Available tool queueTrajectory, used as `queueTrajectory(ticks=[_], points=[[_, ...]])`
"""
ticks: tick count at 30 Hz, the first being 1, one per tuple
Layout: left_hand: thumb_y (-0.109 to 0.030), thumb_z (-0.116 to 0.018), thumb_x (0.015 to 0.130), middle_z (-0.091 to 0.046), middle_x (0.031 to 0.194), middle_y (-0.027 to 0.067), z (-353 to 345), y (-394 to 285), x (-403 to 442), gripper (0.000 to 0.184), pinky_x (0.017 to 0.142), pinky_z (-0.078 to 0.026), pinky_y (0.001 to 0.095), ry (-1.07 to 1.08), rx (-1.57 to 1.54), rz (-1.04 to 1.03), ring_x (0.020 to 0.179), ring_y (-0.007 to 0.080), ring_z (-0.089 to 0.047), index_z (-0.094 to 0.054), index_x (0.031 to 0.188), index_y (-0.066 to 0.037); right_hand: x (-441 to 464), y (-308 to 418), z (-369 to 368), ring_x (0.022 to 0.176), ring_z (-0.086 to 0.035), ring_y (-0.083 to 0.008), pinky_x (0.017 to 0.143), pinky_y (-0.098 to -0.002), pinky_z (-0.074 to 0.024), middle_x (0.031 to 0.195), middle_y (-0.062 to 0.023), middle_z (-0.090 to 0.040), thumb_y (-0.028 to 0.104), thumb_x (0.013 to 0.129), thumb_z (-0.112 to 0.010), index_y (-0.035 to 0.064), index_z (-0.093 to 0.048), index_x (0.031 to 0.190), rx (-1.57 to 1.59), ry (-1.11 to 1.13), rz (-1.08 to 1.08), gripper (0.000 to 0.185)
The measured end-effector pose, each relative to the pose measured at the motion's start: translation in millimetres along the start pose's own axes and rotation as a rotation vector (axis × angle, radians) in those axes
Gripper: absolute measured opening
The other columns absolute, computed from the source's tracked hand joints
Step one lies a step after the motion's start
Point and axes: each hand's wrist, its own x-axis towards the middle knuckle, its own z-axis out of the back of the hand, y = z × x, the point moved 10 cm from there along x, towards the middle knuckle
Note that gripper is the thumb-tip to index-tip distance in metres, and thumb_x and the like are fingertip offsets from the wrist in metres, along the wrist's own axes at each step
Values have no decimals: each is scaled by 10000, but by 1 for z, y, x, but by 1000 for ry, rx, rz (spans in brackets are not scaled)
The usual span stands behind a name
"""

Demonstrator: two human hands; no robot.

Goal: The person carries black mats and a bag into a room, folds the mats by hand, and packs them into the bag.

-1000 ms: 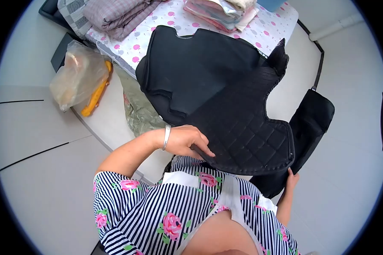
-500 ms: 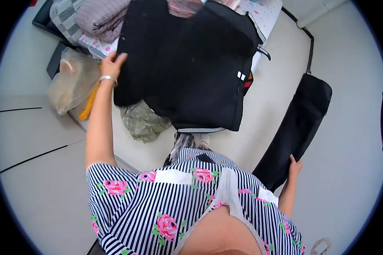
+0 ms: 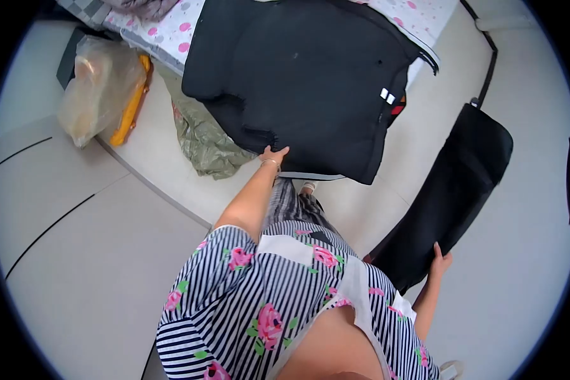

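A large sheet of thick black fabric (image 3: 316, 82) with notched edges, grey trim and two small white labels lies spread over a dotted bed. My left hand (image 3: 273, 156) pinches its near edge beside a notch, thumb on top. My right hand (image 3: 442, 258) grips the side of a long, narrow black padded piece (image 3: 453, 183), held out to my right. Its fingers are partly hidden behind that piece.
The bed's pink-dotted cover (image 3: 168, 25) shows at the back left. On the left are a clear plastic bag (image 3: 95, 88) and a yellow object (image 3: 132, 107). A crumpled green-grey bag (image 3: 209, 142) lies on the floor by the bed.
My left hand has moved right and nearer to me, from the black sheet's left side to its near edge. The sheet's left part now lies flatter. My right hand keeps its grip.
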Motion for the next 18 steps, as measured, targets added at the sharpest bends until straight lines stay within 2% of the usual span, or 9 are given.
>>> queueTrajectory(ticks=[3,6,7,10,13,16,17,18], points=[[-410,-862,544,-293,1437,230,36,1,-26,1195,1075,-309,419,-135,-241,284,1300,345,-355,-177,1444,-25,-23,36,8,802,-609,-184,774,-306,-476,895,-114,-667,217,775,-708,-74,-646,949,9,42,-79,345],[-370,-890,508,-331,1410,230,-1,40,23,1259,1071,-317,424,-9,-582,312,1294,332,-367,-128,1440,-1,-30,59,13,790,-607,-178,768,-301,-475,886,-109,-666,197,783,-699,-76,-641,949,-22,58,-90,325],[-317,-901,506,-402,1360,217,10,34,7,1214,1028,-372,406,-87,-645,342,1236,326,-438,-177,1425,7,-30,59,14,791,-607,-179,768,-300,-474,886,-115,-666,186,788,-693,-81,-636,953,-33,62,-85,319],[-257,-887,551,-460,1314,201,6,7,-36,1118,970,-423,373,150,-895,392,1163,305,-504,-223,1404,30,-29,58,13,791,-605,-178,767,-301,-472,883,-120,-667,174,793,-684,-84,-634,951,-48,69,-64,306],[-339,-869,563,-513,1253,159,-6,5,-36,1040,799,-452,381,386,-788,180,1086,307,-526,-317,1386,-23,-22,71,10,785,-602,-176,764,-307,-471,875,-119,-670,173,795,-678,-85,-634,941,-68,57,-1,300],[-331,-852,592,-561,1193,143,16,-8,-56,860,739,-487,357,111,-671,38,1034,277,-566,-441,1280,-18,-8,73,0,786,-608,-185,758,-319,-474,872,-129,-675,208,791,-685,-83,-637,936,-69,50,66,328],[-299,-832,628,-612,1105,129,22,-7,-64,689,706,-508,348,-5,-594,-3,945,254,-609,-519,1176,-20,-1,66,-4,788,-612,-189,756,-323,-475,871,-134,-677,225,788,-690,-81,-639,935,-61,47,91,343],[-277,-825,640,-620,1087,123,17,-10,-66,665,718,-509,349,50,-697,-71,930,248,-614,-525,1174,-20,6,72,-8,776,-610,-190,750,-322,-474,861,-139,-676,204,787,-686,-83,-634,934,-64,44,131,327]])
